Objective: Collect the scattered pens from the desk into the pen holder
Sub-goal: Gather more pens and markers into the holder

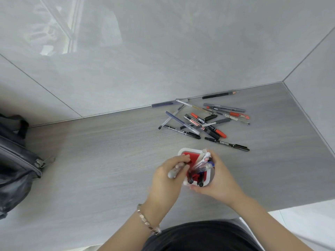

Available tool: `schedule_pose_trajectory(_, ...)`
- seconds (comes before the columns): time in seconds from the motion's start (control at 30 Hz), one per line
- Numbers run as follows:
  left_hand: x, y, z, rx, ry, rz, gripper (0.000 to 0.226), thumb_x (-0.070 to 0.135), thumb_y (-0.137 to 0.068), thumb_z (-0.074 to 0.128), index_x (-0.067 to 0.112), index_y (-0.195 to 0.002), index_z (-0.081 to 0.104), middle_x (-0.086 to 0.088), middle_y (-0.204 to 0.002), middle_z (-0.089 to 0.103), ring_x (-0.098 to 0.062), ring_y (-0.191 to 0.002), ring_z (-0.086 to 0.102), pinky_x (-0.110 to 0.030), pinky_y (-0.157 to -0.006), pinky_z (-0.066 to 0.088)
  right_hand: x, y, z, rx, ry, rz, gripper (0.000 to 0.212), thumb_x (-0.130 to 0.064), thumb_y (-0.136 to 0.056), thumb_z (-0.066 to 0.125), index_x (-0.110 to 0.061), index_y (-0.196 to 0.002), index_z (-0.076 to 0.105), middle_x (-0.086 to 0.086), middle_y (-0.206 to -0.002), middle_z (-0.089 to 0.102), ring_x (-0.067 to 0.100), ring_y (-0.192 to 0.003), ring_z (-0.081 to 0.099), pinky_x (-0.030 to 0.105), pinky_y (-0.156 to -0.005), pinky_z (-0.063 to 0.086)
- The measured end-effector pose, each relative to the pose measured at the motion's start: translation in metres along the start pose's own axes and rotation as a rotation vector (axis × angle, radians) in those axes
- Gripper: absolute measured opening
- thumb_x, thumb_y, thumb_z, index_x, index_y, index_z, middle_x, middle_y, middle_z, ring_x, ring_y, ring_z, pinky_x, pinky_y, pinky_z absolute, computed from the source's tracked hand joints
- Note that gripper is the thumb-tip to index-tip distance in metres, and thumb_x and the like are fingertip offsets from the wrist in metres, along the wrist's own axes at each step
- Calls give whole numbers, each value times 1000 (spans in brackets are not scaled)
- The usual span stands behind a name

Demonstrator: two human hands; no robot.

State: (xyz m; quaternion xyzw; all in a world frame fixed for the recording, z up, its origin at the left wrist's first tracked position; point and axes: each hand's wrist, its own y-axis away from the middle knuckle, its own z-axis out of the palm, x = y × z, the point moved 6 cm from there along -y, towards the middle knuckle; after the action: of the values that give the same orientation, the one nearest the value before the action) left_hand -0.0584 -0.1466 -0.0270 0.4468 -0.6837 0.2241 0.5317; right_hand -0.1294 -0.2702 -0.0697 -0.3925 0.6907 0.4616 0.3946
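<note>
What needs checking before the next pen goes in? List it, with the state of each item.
1. Pen holder upright on the desk: ok.
2. Right hand steadying the holder: ok, it wraps the holder's near right side.
3. Left hand free to pick: not ok, it grips a grey pen at the holder's rim.
4. Room left in the holder: cannot tell, several pens already stand in it.
5. Loose pens remaining: not ok, a pile lies beyond the holder.
6. Pencil against the wall: not ok, not yet collected.
</note>
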Motion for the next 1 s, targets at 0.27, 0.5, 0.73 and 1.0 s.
schedule_pose_trajectory(0.27,22,-11,-5,22,-45,221,51,-1,-83,58,43,-107,49,21,-107,59,-2,-95,63,-9,-83,48,8,3,-1,18,-14,-12,79,-15,-55,85,-48,-107,36,-15,-110,58,-7,-102,58,7,-83,46)
schedule_pose_trajectory(0.5,11,-10,11,-241,-345,399,42,25,-91,29,21,-130,44,14,-142,28,1,-129,31,-6,-108,18,11,3,-2,25,-46,-32,77,-15,-55,87,-36,-113,41,-14,-111,60,-3,-104,60,7,-85,47)
schedule_pose_trajectory(0.73,16,-46,6,-293,-43,173,42,16,-95,39,28,-134,32,13,-138,43,-1,-129,39,-21,-109,31,15,6,-34,209,-81,15,81,-3,-51,87,-45,-102,41,-17,-106,62,-11,-92,61,4,-74,48)
schedule_pose_trajectory(1.0,-23,-147,34,-386,-981,323,45,9,-85,51,15,-129,41,-4,-138,45,-22,-132,34,-35,-107,23,11,8,-93,385,68,60,82,-15,-53,88,-54,-101,33,-26,-102,48,-27,-90,49,-10,-73,37)
